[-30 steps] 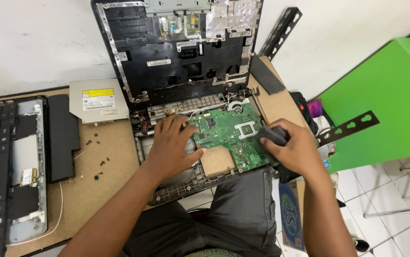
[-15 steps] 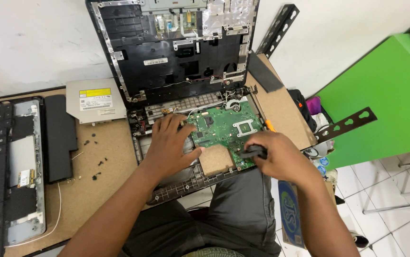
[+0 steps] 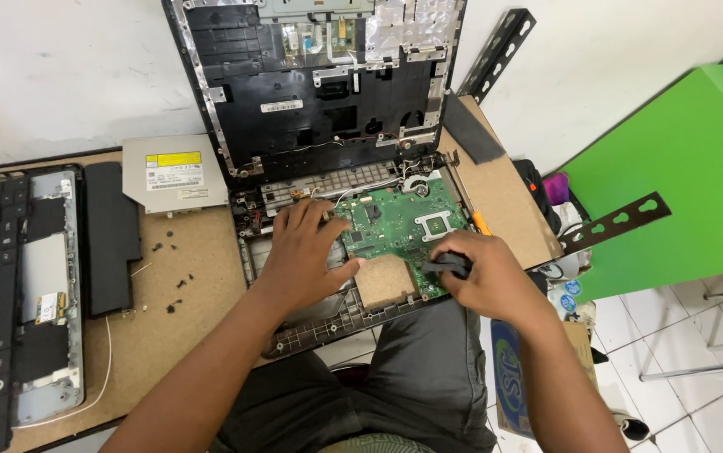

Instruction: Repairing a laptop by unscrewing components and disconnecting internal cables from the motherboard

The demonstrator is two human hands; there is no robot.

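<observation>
A stripped-down laptop base [image 3: 311,323] lies on the brown desk [image 3: 185,327], its green motherboard [image 3: 399,222] exposed. The lid [image 3: 311,84] stands open against the wall. My left hand [image 3: 302,252] rests flat on the left part of the base, fingers spread, touching the board's left edge. My right hand [image 3: 479,277] sits at the board's lower right corner, closed on a dark tool handle [image 3: 448,265]. An orange-tipped tool [image 3: 480,223] lies just beyond it.
A silver optical drive [image 3: 175,174] and a black battery [image 3: 111,235] lie left of the laptop, with several loose screws [image 3: 172,289] between. A removed keyboard bezel [image 3: 9,294] lies far left. Perforated black metal brackets [image 3: 613,225] and a green panel [image 3: 680,168] stand on the right.
My right hand has slid left and down with the dark tool, from beside the board's right edge onto its lower right corner. My left hand has stayed on the base.
</observation>
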